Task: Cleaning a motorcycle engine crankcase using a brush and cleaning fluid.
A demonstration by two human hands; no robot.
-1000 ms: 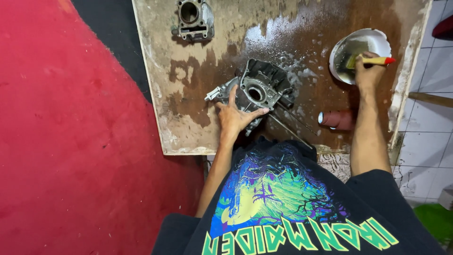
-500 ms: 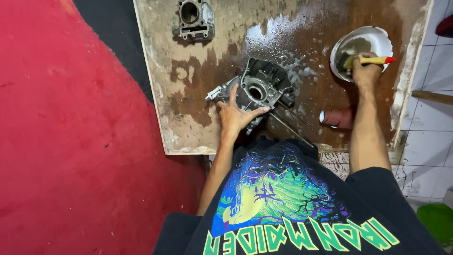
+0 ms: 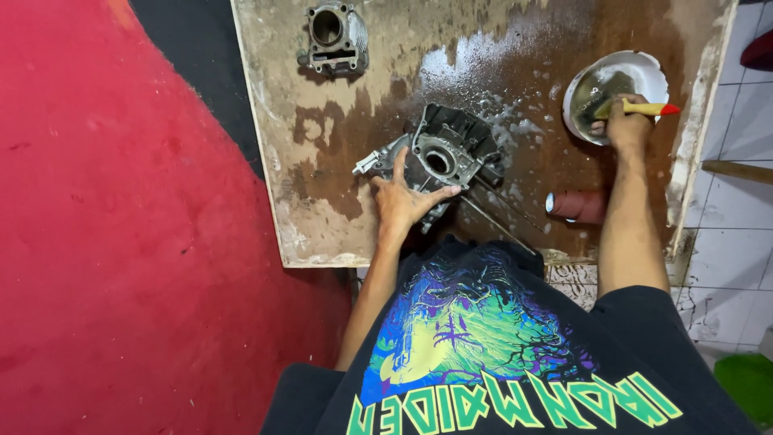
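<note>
A dark, greasy engine crankcase half (image 3: 448, 153) lies in the middle of a wet, stained wooden board (image 3: 322, 201). My left hand (image 3: 405, 200) rests on its near left edge, fingers spread against the metal. My right hand (image 3: 626, 125) holds a brush with a yellow and red handle (image 3: 640, 108), its bristle end dipped into a white bowl (image 3: 644, 68) of dirty liquid at the board's far right.
A grey engine cylinder block (image 3: 332, 36) stands at the far edge of the board. A reddish-brown cylindrical can (image 3: 576, 205) lies on its side near my right forearm. Thin metal rods (image 3: 499, 217) stick out beside the crankcase. Red carpet (image 3: 121, 242) lies left, white tiles (image 3: 725, 258) right.
My right hand with the brush has shifted slightly within the bowl. My left hand stays on the crankcase.
</note>
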